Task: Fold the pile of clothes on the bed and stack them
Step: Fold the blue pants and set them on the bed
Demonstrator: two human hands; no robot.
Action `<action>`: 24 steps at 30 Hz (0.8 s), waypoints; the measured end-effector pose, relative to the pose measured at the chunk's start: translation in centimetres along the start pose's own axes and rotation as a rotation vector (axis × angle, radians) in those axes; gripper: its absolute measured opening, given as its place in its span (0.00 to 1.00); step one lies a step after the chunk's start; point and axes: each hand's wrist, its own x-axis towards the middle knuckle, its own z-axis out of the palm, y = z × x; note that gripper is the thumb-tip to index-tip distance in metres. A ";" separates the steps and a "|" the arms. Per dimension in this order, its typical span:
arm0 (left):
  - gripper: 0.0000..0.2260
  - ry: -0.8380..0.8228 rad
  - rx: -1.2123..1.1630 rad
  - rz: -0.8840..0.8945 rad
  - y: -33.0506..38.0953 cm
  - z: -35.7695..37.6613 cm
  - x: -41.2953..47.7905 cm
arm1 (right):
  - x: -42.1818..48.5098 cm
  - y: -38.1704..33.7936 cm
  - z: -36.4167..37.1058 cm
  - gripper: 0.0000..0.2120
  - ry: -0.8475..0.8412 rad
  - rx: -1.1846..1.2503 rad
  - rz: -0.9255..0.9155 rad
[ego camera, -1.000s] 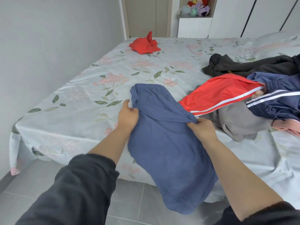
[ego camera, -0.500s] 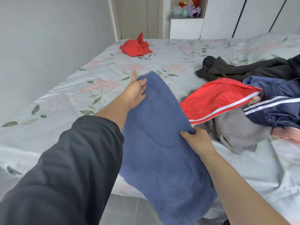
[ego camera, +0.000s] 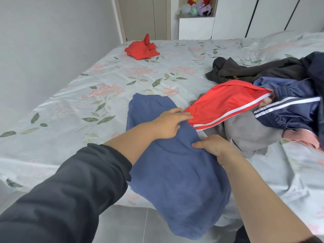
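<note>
A blue garment (ego camera: 171,172) lies flat on the near edge of the bed (ego camera: 73,109), its lower end hanging over the side. My left hand (ego camera: 168,124) rests flat on its upper middle, fingers stretched toward the right. My right hand (ego camera: 213,146) presses on the garment's right edge with straight fingers. Right beside them lies the pile: red shorts with white stripes (ego camera: 226,102), a grey piece (ego camera: 249,135), navy striped shorts (ego camera: 291,109), a black garment (ego camera: 259,69) and a pink piece (ego camera: 303,138).
A crumpled red garment (ego camera: 142,49) lies alone at the far side of the bed. A grey wall runs along the left. White wardrobes (ego camera: 245,16) and a shelf with plush toys (ego camera: 196,7) stand behind the bed. Grey floor tiles (ego camera: 122,225) show below.
My left hand has slid from the garment's far top end back toward the middle and to the right. The garment now lies flatter. My right hand stays at the right edge.
</note>
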 end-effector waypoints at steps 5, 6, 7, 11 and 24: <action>0.31 -0.331 -0.036 0.017 3.3 -0.6 1.7 | -1.0 0.3 -1.3 0.28 -0.079 -0.332 -0.039; 0.30 -0.381 -0.010 0.029 3.9 -0.6 1.9 | -1.3 0.5 -1.6 0.29 -0.102 -0.367 -0.035; 0.28 -0.407 0.053 0.052 4.4 -0.6 2.1 | -1.5 0.6 -1.9 0.28 -0.132 -0.396 -0.027; 0.21 -0.419 0.353 0.092 5.5 -0.2 2.4 | -2.5 0.8 -2.1 0.23 -0.166 -0.423 -0.040; 0.09 0.009 0.557 -0.109 4.4 -10.5 -5.0 | -9.0 -5.0 -1.0 0.19 -0.058 -0.241 -0.392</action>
